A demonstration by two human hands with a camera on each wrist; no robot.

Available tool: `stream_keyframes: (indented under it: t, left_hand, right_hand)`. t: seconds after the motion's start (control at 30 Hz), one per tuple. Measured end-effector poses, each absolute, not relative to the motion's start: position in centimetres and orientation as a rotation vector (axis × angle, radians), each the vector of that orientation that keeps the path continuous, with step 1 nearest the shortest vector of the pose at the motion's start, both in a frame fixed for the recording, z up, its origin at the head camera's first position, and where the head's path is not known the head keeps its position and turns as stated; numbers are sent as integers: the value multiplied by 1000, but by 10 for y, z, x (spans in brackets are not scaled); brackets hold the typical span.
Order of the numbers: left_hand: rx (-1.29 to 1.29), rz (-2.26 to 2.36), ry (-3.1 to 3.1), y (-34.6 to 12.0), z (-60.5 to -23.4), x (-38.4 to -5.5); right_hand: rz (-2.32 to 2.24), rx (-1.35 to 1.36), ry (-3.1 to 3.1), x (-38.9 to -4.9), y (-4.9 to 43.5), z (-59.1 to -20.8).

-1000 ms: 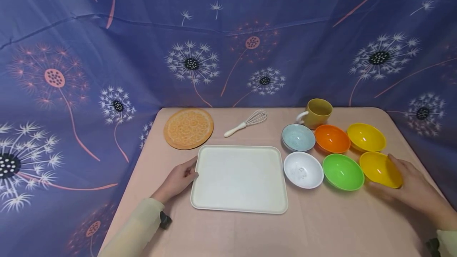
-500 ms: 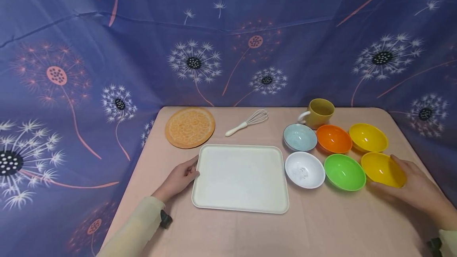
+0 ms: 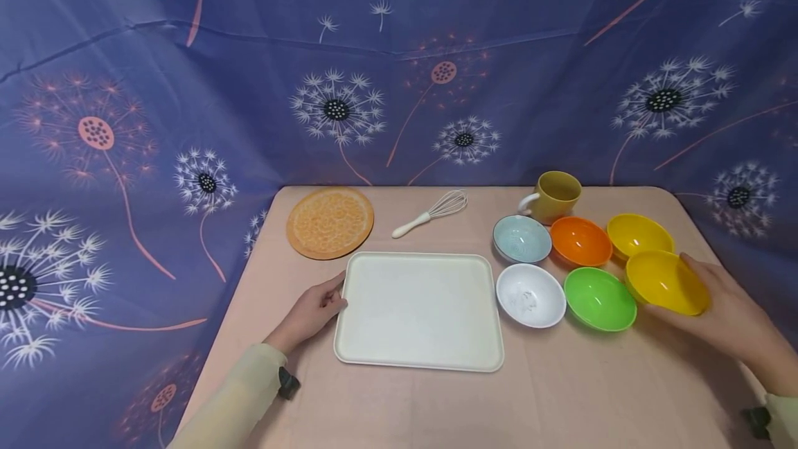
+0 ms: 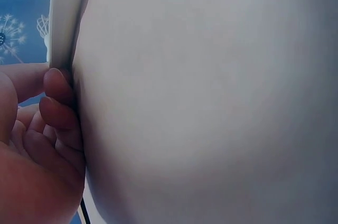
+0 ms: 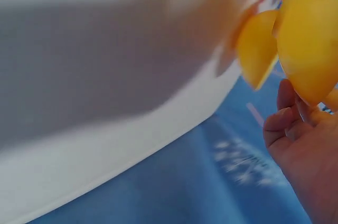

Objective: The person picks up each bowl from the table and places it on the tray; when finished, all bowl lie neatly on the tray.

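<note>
My left hand [image 3: 307, 314] pinches the left edge of a white rectangular tray [image 3: 418, 312] lying on the table. In the left wrist view, its fingers are curled at the tray's rim [image 4: 64, 18]. At the right side, my right hand [image 3: 726, 314] grips the near yellow bowl [image 3: 663, 284] by its right rim, thumb toward the front. This bowl is raised off the table; in the right wrist view its rounded side shows above the fingers [image 5: 288, 94]. Behind it stands a second yellow bowl [image 3: 637, 233], which it partly overlaps in the head view.
Left of the held bowl are a green bowl [image 3: 600, 298], a white bowl [image 3: 530, 295], an orange bowl [image 3: 580, 241] and a light blue bowl [image 3: 521, 240]. A mustard mug [image 3: 555, 196] stands behind. A whisk [image 3: 430, 215] and a round pizza-patterned board [image 3: 330, 222] lie behind the tray.
My right hand has lifted the near yellow bowl upward off the table, toward the other yellow bowl behind. My left hand and the tray have stayed in place.
</note>
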State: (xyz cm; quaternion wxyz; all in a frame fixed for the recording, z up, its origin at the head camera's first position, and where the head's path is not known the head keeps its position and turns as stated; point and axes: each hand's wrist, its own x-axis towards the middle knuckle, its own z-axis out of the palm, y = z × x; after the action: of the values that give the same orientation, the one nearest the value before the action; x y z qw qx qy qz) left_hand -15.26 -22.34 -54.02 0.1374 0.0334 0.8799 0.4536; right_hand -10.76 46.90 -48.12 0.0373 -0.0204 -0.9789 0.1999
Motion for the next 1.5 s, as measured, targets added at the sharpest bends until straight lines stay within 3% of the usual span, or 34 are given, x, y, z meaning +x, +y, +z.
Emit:
stream_keyframes:
  t: [0.57,1.07,1.5]
  left_hand:
    - [95,1320,2521,-225,-539,-153]
    - [128,1338,2509,-227,-540,-155]
    - [138,1333,2530,-227,-539,-154]
  right_hand:
    - [697,149,-2948,-150,360,-425]
    - [701,425,-3014,-182,250,-428]
    - [759,680,-2954,-195,152,-453]
